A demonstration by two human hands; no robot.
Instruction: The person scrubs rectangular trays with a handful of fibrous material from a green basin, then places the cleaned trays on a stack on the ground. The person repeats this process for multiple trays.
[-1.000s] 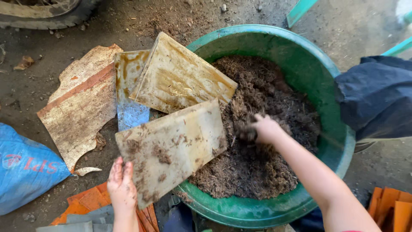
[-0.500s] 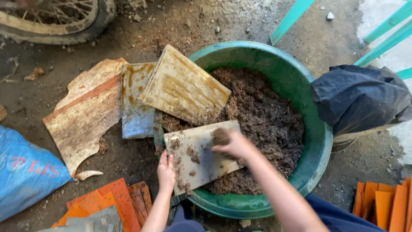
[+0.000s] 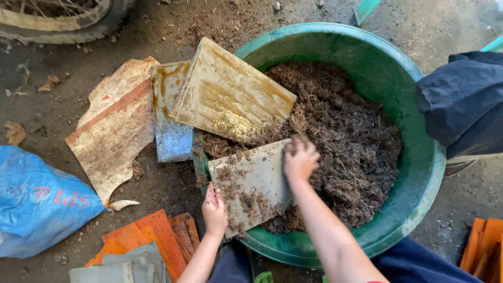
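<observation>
Soil (image 3: 340, 141) fills the green tub (image 3: 419, 173). My left hand (image 3: 215, 208) grips the edge of a grey tile (image 3: 251, 188) leaning on the tub rim; my right hand (image 3: 299, 158) presses its top edge, fingers curled.

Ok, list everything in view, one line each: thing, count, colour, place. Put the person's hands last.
basin: one, green, right of centre on the ground
fibrous soil mix: one heap, brown, inside the basin
large flat board: one, tan and stained, leaning on the basin's left rim
small flat board: one, grey-tan, soil-flecked, on the basin's near rim
blue-grey tile: one, left of the basin
torn sheet: one, tan with an orange stripe, far left
sack: one, blue, left edge
orange pieces: several, bottom left
wheel: one, top left
dark cloth: one, right edge
left hand: grips the small board's left edge
right hand: on the board's upper right corner
</observation>
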